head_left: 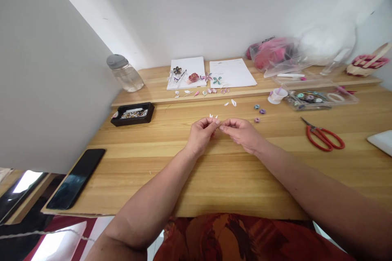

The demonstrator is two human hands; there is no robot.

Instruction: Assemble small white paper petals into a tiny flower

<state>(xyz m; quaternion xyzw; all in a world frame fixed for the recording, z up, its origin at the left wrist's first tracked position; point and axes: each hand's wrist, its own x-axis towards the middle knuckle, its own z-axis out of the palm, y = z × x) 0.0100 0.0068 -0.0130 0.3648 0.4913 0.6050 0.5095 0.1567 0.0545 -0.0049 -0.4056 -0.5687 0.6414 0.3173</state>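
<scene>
My left hand (202, 133) and my right hand (240, 132) meet over the middle of the table, thumbs and fingers pinched close together. Small white pointed petals (211, 116) show just past the fingers of my left hand, which seems to grip them. Whatever lies between the fingertips of my right hand is too small to make out. Beyond the hands lie two loose white petals (233, 102). Small spools, one blue (256, 107), one purple (262, 111) and one pink (257, 120), sit to the right of them.
Red-handled scissors (325, 136) lie at right, below a clear box (324, 96) of supplies. A white spool (277, 95) stands beside it. On the raised shelf are finished flowers (194, 77), paper (234, 71) and a bottle (125, 73). A black tray (133, 114) and phone (76, 178) are left.
</scene>
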